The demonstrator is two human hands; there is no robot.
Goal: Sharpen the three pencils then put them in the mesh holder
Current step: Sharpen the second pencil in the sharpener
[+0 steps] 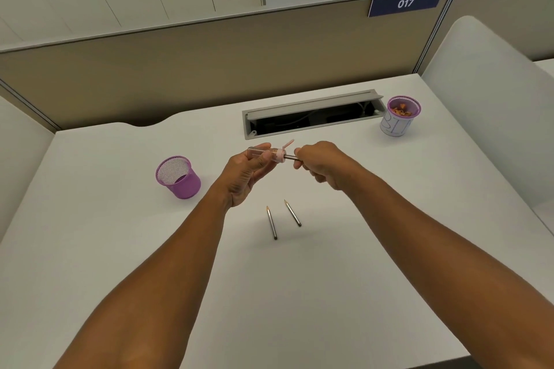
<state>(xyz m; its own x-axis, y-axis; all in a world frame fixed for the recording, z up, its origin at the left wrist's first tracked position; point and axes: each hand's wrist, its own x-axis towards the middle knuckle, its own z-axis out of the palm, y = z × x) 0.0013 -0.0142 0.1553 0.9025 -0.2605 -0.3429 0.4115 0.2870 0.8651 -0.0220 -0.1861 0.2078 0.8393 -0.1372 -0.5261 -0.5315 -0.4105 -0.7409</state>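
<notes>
Meanwhile, two pencils (271,222) (292,213) loose on desk (299,293), third (290,158) in right-hand (317,163) grip, sharpener (269,154) in left (242,174).

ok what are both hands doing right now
left hand: grips the pencil sharpener.
right hand: grips the pencil pushed into the sharpener.

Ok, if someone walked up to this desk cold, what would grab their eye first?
Probably the two hands raised mid-desk: the left hand holds a clear sharpener while the right hand grips a pencil pushed into it. Next, two pencils lying just below on the white desk, and the purple mesh holder to the left, tilted. A second purple cup holding shavings stands far right.
</notes>
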